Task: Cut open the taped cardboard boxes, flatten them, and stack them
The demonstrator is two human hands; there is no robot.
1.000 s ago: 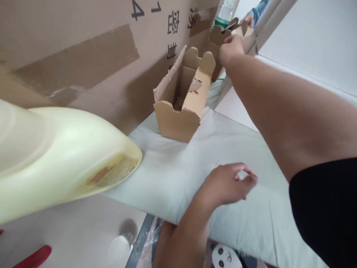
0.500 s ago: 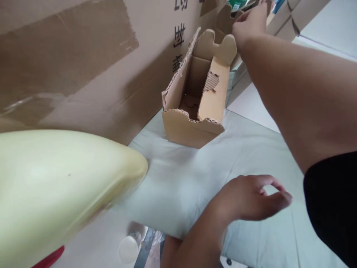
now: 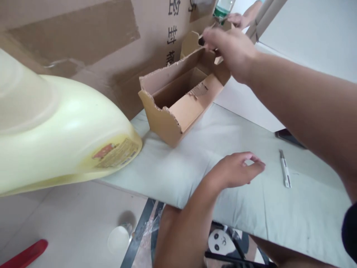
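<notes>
A brown open-topped cardboard box (image 3: 167, 134) with rough, wavy-cut edges stands at a slant on a pale green cloth-covered surface (image 3: 195, 167). At its far end my right hand (image 3: 232, 52) has its fingers closed on the cardboard; the fingertips are blurred and partly hidden. My left hand (image 3: 237, 169) hovers over the cloth, thumb and finger curled together in a ring with nothing in them. To its right lies a white utility knife (image 3: 285, 169). Behind the box, a wavy cardboard end (image 3: 189, 44) pokes up.
A large pale yellow jug (image 3: 72, 123) fills the left, beside a big taped carton (image 3: 111, 37). Another hand (image 3: 236, 19) and a green-and-clear bottle (image 3: 223, 9) are at the top. A white cup (image 3: 118, 240) and red object (image 3: 28, 255) lie below. A dark object (image 3: 290, 137) lies right.
My right hand has come back from beyond the box to its far end. The box has turned, its near end shifting left. The utility knife and another hand have come into view.
</notes>
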